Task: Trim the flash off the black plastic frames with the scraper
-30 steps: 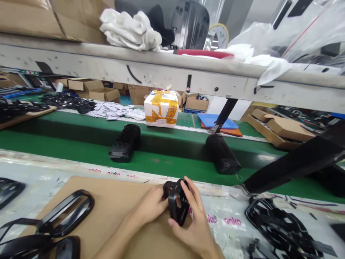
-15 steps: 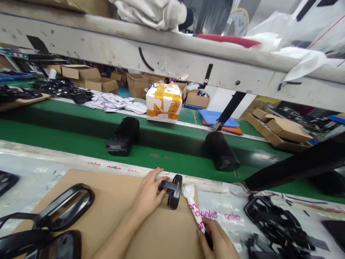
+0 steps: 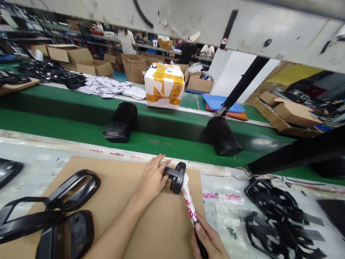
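My left hand (image 3: 153, 178) is closed on the narrow arm of a black plastic part (image 3: 178, 178) with a rounded end piece, holding it up on edge over a brown cardboard sheet (image 3: 159, 223). In my right hand (image 3: 207, 237) is the black handle of a hammer-like tool (image 3: 191, 207), its shaft wrapped in white tape with pink letters. The tool's white-wrapped head meets the right side of the black part; whether they press together I cannot tell. Several looped black plastic frames (image 3: 72, 190) lie left of my left forearm.
More black plastic pieces (image 3: 277, 208) are heaped on the right. Beyond the bench runs a green conveyor (image 3: 167, 144) with two black cylindrical objects, one being a perforated sleeve (image 3: 121, 122). A taped white box (image 3: 164, 86) stands behind; a pale beam (image 3: 188, 21) crosses above.
The tool has swung up and left, bringing its head against or close to the black part. My right hand has moved slightly left. The camera view has tilted downward.
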### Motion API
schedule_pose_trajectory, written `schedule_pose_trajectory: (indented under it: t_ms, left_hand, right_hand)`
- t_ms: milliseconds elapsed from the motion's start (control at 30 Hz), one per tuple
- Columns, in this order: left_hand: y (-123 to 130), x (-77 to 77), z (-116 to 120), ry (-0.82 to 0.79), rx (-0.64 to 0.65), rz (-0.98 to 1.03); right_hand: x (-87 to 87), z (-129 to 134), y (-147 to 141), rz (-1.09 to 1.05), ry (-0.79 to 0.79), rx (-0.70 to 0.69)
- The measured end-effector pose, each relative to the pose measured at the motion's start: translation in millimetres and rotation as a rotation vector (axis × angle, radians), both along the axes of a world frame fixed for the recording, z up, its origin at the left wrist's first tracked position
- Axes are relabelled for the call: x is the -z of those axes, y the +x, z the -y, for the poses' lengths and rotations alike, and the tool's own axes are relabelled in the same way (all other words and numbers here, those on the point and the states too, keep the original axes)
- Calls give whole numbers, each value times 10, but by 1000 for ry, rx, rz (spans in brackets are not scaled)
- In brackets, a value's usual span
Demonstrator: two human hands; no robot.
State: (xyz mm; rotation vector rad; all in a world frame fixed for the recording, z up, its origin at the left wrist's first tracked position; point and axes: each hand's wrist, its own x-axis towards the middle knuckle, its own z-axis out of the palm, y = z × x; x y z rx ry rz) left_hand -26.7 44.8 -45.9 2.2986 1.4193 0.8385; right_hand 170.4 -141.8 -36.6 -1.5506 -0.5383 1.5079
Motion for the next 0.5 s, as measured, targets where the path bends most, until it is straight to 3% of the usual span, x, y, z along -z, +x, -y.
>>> schedule_pose_trajectory:
  t_ms: [200, 367, 500]
  left_hand:
    - [-7, -73, -9, -69, 16, 62]
    - [14, -69, 18, -37, 25, 20]
    - [47, -57, 47, -21, 12, -3]
  right_hand:
    - [-19, 55, -23, 97, -44, -30]
    - [-106, 26, -42, 206, 55, -55]
    - [-137, 35, -60, 223, 45, 24]
